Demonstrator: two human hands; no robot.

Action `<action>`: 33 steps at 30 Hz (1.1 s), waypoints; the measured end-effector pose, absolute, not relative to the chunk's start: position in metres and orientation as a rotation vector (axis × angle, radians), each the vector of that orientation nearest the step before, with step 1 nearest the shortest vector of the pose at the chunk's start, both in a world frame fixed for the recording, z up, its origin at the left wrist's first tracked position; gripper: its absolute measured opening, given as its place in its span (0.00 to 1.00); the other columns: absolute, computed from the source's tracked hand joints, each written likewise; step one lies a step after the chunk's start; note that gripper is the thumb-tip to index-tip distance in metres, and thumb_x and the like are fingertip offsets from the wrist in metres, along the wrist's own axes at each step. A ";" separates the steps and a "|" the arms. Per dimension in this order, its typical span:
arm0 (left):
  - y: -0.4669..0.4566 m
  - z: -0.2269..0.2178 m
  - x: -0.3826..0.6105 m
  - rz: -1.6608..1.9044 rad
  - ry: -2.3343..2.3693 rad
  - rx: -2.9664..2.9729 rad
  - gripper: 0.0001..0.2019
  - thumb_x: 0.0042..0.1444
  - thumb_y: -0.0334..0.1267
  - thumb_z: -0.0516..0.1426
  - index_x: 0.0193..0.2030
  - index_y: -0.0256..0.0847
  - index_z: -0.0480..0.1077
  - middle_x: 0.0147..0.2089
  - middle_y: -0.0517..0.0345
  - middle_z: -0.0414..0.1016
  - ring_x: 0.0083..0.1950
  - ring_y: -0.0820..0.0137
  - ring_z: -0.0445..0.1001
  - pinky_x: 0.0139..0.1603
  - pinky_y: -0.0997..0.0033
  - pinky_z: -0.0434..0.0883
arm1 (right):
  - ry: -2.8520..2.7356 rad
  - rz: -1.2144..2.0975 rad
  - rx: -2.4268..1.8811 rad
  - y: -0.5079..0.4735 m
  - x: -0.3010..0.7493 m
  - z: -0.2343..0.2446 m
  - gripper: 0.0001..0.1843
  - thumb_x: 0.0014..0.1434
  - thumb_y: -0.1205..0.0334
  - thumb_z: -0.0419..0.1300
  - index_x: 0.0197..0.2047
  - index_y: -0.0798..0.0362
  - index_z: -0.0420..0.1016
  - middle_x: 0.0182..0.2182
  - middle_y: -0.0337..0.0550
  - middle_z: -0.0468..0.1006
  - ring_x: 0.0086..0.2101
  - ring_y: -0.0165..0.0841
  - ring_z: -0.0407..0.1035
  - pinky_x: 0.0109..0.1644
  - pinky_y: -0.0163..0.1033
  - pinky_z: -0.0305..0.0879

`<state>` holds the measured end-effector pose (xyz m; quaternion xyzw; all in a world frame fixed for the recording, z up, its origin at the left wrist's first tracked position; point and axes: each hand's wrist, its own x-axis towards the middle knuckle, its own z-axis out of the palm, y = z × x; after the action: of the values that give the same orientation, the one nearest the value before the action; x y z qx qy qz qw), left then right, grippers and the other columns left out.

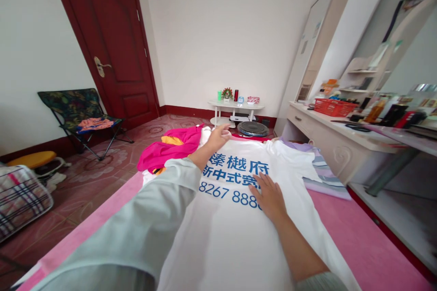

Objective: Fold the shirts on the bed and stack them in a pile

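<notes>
A white T-shirt (pixel 225 232) with blue printed characters and digits lies spread flat on a pink bed (pixel 355 236). My left hand (pixel 218 137) reaches to the shirt's far edge near the collar, its fingers curled on the fabric. My right hand (pixel 269 195) rests flat on the print in the shirt's middle, fingers stretched out, holding nothing.
A magenta garment (pixel 170 148) lies heaped at the bed's far left, and a lilac striped one (pixel 322 173) at the right. A white dresser (pixel 341 141) with a red basket stands on the right. A folding chair (pixel 80 113), a red door (pixel 112 41) and a small white table (pixel 235 109) lie beyond.
</notes>
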<state>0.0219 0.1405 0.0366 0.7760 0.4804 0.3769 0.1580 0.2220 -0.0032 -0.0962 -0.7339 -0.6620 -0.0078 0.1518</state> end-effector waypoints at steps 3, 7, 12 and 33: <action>0.118 0.024 0.037 0.891 1.022 2.242 0.30 0.56 0.34 0.58 0.66 0.40 0.56 0.57 0.47 0.70 0.53 0.65 0.72 0.49 0.70 0.69 | -1.894 0.021 -2.087 -0.003 0.225 -0.096 0.29 0.63 0.45 0.43 0.63 0.46 0.60 0.66 0.40 0.54 0.65 0.38 0.44 0.65 0.50 0.41; 0.083 -0.001 -0.014 0.710 1.034 2.160 0.28 0.52 0.37 0.60 0.61 0.39 0.63 0.54 0.48 0.73 0.51 0.64 0.73 0.47 0.69 0.71 | -1.881 0.046 -2.057 -0.004 0.226 -0.095 0.28 0.63 0.46 0.44 0.62 0.47 0.62 0.65 0.40 0.56 0.64 0.38 0.45 0.65 0.50 0.42; 0.032 -0.033 -0.133 0.639 1.499 2.255 0.19 0.48 0.38 0.58 0.49 0.41 0.71 0.43 0.54 0.76 0.41 0.64 0.74 0.42 0.68 0.70 | -1.894 -0.046 -2.016 -0.002 0.227 -0.099 0.26 0.63 0.49 0.46 0.60 0.49 0.65 0.63 0.43 0.59 0.63 0.39 0.49 0.64 0.49 0.45; -0.094 -0.032 -0.222 0.531 1.361 1.736 0.17 0.57 0.53 0.50 0.29 0.41 0.56 0.25 0.66 0.56 0.26 0.75 0.56 0.26 0.76 0.55 | -1.501 0.658 -1.750 0.113 0.150 -0.056 0.24 0.45 0.47 0.65 0.43 0.53 0.78 0.56 0.53 0.69 0.59 0.53 0.57 0.62 0.56 0.48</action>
<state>-0.2215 -0.0944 -0.0318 0.6934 0.5438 0.2119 0.4226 0.1496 0.1127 -0.0556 -0.6801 -0.5831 0.2556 0.3635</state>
